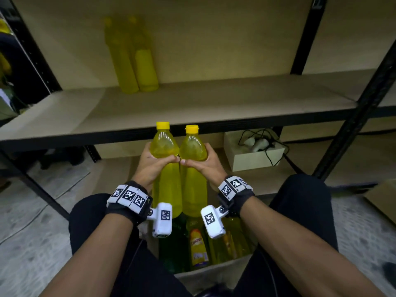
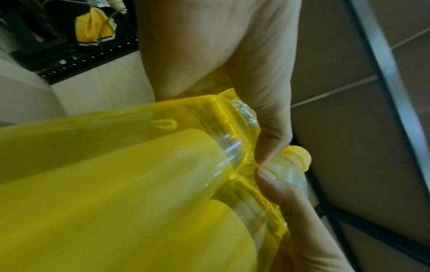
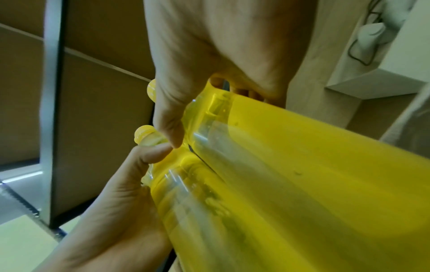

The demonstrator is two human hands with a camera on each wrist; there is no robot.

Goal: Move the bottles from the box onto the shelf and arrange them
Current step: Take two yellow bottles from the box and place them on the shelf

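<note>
2 yellow bottles held upright side by side at picture centre in the head view, touching along their bodies, just above the box and below the front edge of the shelf. Left bottle gripped at its shoulder by the left hand, thumb across the front, fingers curled round the far side at 9 o'clock. Right bottle gripped the same way by the right hand, fingers wrapped round at 3 o'clock. Thumb tips almost meeting at the seam between the 2 bottles. Both yellow caps on, pointing toward 12 o'clock. Box at 6 o'clock between the knees, open, with more bottles inside, among them 1 with a yellow printed label and a dark green one. 2 further yellow bottles standing on the shelf board at 11 o'clock, close together against the back panel, blurred. White box on the lower level at 2 o'clock, with a pale device and black cable lying on top. Left wrist view: left hand clamped round the neck end of its bottle, cap at 3 o'clock. Right wrist view: right hand round its bottle, the left hand's thumb meeting it at 9 o'clock.
</note>
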